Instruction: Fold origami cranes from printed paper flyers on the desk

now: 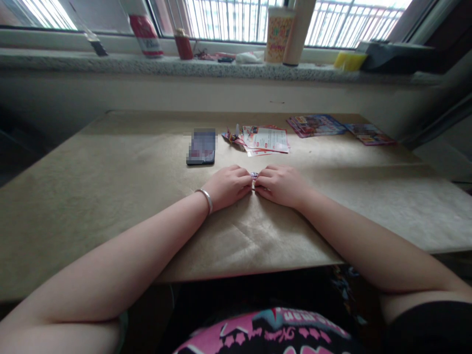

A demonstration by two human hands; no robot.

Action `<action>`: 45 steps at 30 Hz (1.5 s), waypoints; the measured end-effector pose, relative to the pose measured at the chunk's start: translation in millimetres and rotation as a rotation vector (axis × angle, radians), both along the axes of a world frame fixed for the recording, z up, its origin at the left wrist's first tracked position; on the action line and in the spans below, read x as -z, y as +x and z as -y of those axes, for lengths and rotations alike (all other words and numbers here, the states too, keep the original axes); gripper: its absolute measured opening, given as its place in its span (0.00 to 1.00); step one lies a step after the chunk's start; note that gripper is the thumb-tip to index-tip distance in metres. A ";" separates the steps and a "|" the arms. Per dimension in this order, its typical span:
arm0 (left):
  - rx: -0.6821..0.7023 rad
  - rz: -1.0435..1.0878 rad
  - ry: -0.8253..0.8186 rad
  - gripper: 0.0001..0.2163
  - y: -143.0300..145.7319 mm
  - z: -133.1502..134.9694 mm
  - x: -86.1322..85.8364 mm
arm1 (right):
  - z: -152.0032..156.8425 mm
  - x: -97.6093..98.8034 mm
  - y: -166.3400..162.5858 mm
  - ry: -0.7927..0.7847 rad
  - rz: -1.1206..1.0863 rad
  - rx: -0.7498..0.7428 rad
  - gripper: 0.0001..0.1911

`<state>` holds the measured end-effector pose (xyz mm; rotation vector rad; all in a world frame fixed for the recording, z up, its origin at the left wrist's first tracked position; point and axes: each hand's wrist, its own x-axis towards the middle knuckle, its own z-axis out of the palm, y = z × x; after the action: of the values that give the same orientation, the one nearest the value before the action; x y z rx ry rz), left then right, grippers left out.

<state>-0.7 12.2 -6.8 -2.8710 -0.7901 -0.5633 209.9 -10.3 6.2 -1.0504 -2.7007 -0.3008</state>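
My left hand (pixel 229 186), with a silver bangle (pixel 206 199) at its wrist, and my right hand (pixel 280 186) meet over the middle of the table. Between their fingertips is a small patterned piece (pixel 254 175), bluish and white, mostly covered by my fingers. Both hands are closed on it, but its kind is too small to tell. Just beyond my left hand lies a dark phone (pixel 202 146), partly blurred. White and red printed cards (pixel 266 139) lie past my right hand, beside a crumpled colourful wrapper (pixel 234 137).
Colourful packets (pixel 315 125) and another packet (pixel 370 133) lie at the table's back right. The windowsill (pixel 221 69) behind holds a red can (pixel 145 37), a red bottle (pixel 183 45), a patterned cup (pixel 279 37) and a yellow item (pixel 349 61). The table's front edge (pixel 243 275) is near my body.
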 end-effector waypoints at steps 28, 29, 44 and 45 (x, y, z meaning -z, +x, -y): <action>-0.050 -0.080 0.127 0.10 3.3 2.6 -0.7 | 0.9 2.2 -5.5 -0.019 -0.015 -0.003 0.12; -0.054 -0.079 0.129 0.10 3.6 2.4 -0.6 | 1.3 1.7 -6.2 -0.020 -0.013 0.005 0.12; -0.103 -0.070 0.171 0.09 5.6 2.8 -1.3 | -1.0 5.6 -8.1 -0.058 -0.109 0.087 0.11; -0.104 -0.066 0.168 0.09 5.6 2.2 -0.6 | -0.8 5.1 -8.0 -0.066 -0.114 0.081 0.11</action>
<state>4.9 10.0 -6.2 -2.6639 -0.8334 -0.4944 202.0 -9.6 1.0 -1.1612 -2.5869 -0.1608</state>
